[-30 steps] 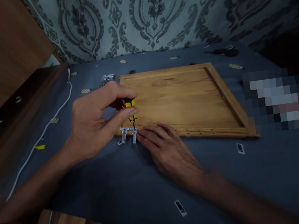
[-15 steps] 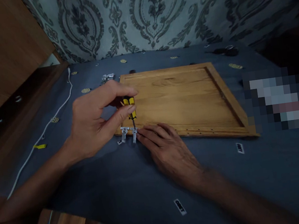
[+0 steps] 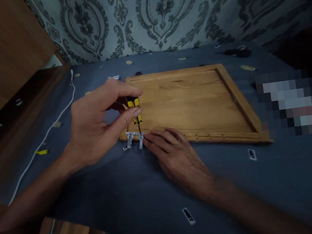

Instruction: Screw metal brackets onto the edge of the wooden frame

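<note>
My left hand (image 3: 93,121) pinches the handle of a small yellow and black screwdriver (image 3: 134,108) between thumb and fingers. The screwdriver stands nearly upright, its tip down on a metal hinge (image 3: 141,139) at the near edge of a framed wooden panel (image 3: 182,102). A second metal hinge (image 3: 130,138) sits just left of the first, on the same edge. My right hand (image 3: 175,154) lies over this edge, fingers stretched onto the wood and fingertips beside the right hinge. Small dark holes dot the edge to the right of my fingers.
Behind my left hand lie metal hardware pieces (image 3: 114,77). A white cable (image 3: 58,118) runs along the left of the blue printed cloth (image 3: 143,195). At the back right is a dark object with a ring (image 3: 238,51). A wooden cabinet (image 3: 7,56) rises at left.
The screwdriver remains on the right hinge, and my left hand has shifted slightly around its handle. My right hand stays put. The view has moved a little.
</note>
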A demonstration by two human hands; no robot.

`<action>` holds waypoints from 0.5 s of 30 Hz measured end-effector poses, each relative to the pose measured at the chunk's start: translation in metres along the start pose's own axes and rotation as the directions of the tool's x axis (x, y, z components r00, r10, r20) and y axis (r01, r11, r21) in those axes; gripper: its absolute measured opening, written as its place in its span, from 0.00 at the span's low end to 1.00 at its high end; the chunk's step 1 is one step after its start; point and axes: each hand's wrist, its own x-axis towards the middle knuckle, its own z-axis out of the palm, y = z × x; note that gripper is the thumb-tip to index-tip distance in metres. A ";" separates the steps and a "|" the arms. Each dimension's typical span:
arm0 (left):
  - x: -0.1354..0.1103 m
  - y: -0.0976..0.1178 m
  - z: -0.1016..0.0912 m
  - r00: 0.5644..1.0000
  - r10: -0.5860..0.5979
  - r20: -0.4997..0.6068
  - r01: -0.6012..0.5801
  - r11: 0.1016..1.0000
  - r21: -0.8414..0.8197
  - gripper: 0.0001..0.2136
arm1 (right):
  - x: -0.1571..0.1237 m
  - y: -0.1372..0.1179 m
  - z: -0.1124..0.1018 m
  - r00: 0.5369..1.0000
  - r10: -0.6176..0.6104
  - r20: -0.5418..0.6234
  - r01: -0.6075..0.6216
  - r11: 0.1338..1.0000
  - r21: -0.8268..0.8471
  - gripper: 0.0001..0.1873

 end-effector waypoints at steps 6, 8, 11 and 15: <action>-0.002 0.001 0.001 1.000 -0.009 0.007 0.009 1.000 -0.011 0.09 | 0.001 -0.001 -0.002 1.000 0.006 0.022 -0.006 1.000 -0.005 0.26; -0.002 0.001 0.001 1.000 -0.027 0.014 0.027 1.000 -0.003 0.08 | 0.001 -0.001 -0.003 1.000 0.006 0.023 -0.006 1.000 -0.007 0.26; -0.003 0.001 0.002 1.000 -0.020 0.014 0.020 1.000 0.002 0.08 | 0.001 -0.001 -0.003 1.000 0.001 0.018 -0.001 1.000 -0.008 0.25; -0.002 0.000 0.002 1.000 -0.009 0.029 0.008 1.000 0.020 0.06 | 0.001 0.000 -0.003 0.999 0.008 0.034 -0.008 1.000 -0.009 0.26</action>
